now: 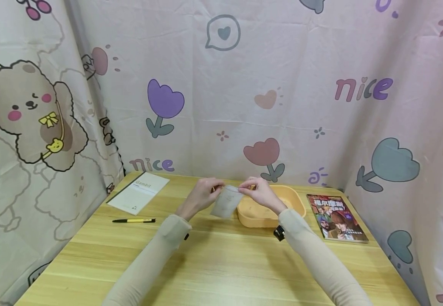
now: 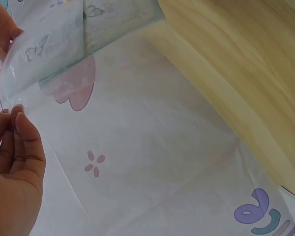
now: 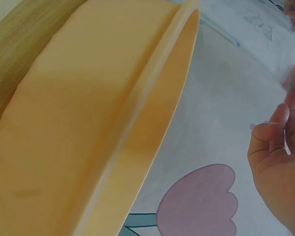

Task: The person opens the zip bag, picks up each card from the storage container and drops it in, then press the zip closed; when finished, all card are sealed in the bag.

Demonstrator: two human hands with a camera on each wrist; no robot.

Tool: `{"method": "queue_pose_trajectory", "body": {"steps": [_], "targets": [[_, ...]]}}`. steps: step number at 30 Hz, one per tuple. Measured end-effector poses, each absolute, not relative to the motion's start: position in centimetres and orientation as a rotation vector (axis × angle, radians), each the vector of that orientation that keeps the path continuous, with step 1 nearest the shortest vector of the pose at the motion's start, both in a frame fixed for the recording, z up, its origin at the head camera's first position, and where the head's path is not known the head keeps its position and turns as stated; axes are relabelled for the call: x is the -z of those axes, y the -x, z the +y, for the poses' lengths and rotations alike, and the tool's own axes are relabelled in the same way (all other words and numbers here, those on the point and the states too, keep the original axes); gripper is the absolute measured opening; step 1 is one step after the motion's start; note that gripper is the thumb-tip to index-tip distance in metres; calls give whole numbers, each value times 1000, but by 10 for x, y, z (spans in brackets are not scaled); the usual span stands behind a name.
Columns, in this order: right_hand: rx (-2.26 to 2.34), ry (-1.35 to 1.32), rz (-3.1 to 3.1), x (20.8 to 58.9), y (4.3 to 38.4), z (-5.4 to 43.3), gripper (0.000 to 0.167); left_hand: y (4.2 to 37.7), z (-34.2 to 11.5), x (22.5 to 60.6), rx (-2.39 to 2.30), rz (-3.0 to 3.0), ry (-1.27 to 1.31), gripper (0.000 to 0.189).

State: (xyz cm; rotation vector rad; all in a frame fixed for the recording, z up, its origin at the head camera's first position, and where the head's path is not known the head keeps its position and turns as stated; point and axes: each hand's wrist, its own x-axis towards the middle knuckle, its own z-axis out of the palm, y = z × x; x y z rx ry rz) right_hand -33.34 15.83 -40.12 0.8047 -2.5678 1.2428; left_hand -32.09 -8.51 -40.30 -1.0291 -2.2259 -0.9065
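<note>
Between both hands hangs a small clear zip bag [image 1: 226, 204] with a greyish, marked sheet-like content inside. My left hand [image 1: 203, 196] pinches its top left corner between thumb and fingertip; in the left wrist view that hand [image 2: 17, 167] grips the transparent edge. At the opposite corner, my right hand [image 1: 261, 194] pinches the bag's rim. The right wrist view has this hand [image 3: 280, 152] at the frame's right side, with the bag [image 3: 255, 29] stretching above it. Behind the bag and under the right hand stands a yellow-orange plastic tray [image 1: 255, 222].
A booklet marked "Gambit" [image 1: 139, 193] lies at the table's back left, with a yellow and black pen [image 1: 134, 220] in front of it. A colourful magazine [image 1: 337, 217] lies right of the tray. A printed curtain [image 1: 213, 93] hangs behind the wooden table [image 1: 221, 263].
</note>
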Motion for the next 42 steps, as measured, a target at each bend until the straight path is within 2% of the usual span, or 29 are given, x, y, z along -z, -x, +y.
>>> {"method": "queue_pose_trajectory", "body": {"steps": [16,21,27,34,38,42], "targets": [[-1181,-968,-2594,399,333,154,14,319,-89,405,917,-2200,1033,15],[-1295,-911,-2562,402,333,155,17,320,-91,406,943,-2221,1016,15],[-1406,-868,-2544,409,334,157,39,319,-92,406,966,-2209,1004,14],[-1400,-766,-2588,421,332,156,18,317,-93,415,1053,-2177,908,22],[-1471,-668,-2511,425,330,151,20,315,-90,419,1291,-2197,763,27],[-1532,-552,-2464,427,327,144,19,312,-87,420,1645,-2218,535,20]]}}
